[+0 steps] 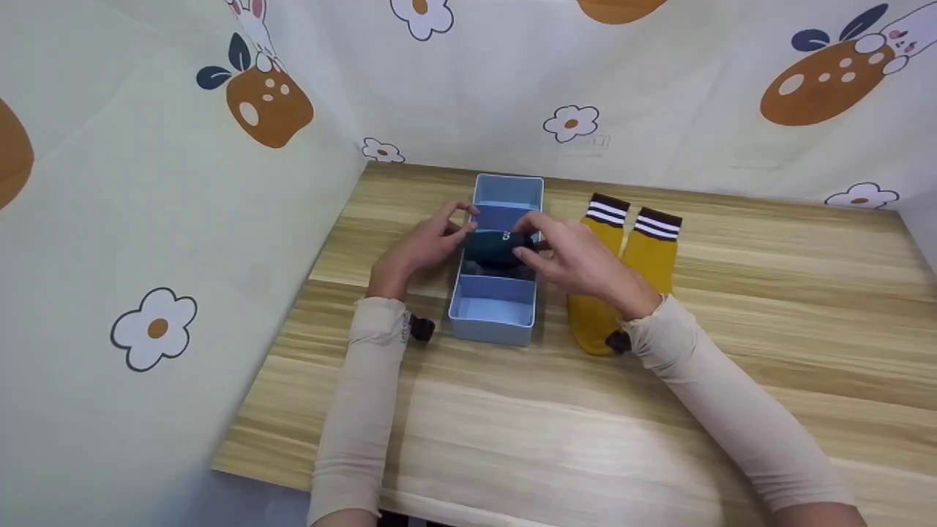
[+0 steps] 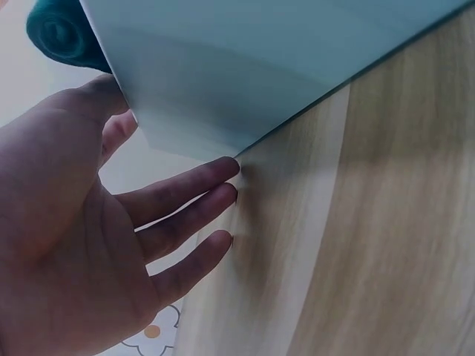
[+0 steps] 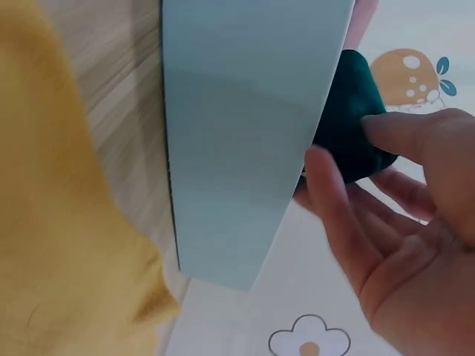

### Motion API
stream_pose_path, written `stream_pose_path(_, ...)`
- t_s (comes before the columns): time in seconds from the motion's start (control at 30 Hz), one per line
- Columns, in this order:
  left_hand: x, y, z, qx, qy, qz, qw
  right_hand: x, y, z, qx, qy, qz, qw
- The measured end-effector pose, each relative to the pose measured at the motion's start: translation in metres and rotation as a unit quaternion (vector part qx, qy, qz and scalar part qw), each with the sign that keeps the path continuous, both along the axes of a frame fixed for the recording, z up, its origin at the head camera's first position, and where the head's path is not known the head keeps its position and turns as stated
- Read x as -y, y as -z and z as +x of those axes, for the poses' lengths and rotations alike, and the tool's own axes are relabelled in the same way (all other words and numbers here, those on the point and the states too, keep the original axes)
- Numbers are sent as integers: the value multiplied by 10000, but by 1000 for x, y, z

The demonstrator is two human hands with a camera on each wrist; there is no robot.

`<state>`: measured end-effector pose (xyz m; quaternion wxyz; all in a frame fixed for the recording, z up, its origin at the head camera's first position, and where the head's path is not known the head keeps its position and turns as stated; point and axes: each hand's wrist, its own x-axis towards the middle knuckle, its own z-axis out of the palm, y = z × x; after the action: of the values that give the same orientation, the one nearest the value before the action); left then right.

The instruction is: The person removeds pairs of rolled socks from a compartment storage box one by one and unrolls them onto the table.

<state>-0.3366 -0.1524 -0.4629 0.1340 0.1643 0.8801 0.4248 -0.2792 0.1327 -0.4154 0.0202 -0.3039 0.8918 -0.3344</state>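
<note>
While both hands work over the middle of the organiser, the count is simple: one rolled dark teal sock (image 1: 498,247), one light blue divided box (image 1: 505,192) with three compartments in a row, and two mustard-yellow socks (image 1: 648,252) with brown-and-white striped cuffs.

On the right hand (image 1: 578,256), the fingers (image 3: 330,185) are curled loosely and press the right end of the teal roll, the thumb lying over its top, as the right wrist view shows. On the left hand (image 1: 428,245), the fingers (image 2: 185,194) lie nearly straight and a little apart; in the left wrist view their tips rest at the foot of the box's outer wall, and the thumb reaches up toward the roll's left end at the rim. Whether that thumb actually touches the sock cannot be told.

That roll sits crosswise over the middle compartment, held between the two hands and standing higher than the box rim. Something dark lies in the compartment beneath it, too shadowed to make out. No contents show in the near and far compartments.

Just right of the box, the two yellow socks lie flat side by side on the wooden table (image 1: 768,344), cuffs pointing away from the person, the right forearm crossing over them. Cloth printed with flowers and orange shapes (image 1: 263,106) walls the table on the left and back.
</note>
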Motion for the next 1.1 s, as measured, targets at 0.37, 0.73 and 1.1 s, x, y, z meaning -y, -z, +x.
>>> stream_pose_path(0.37,-1,-1,1,-21,-17,22,10000,-15,5,-2,-29,-184,-863,9961)
stream_pose_path(0.73,0,-2,0,-84,-10,-48,10000,-42,5,-1,25,-2,-1246,9922)
stream_pose_path(1.1,-1,4,-1,-222,11,90,9997,-76,7,2,733,-193,-1934,9782)
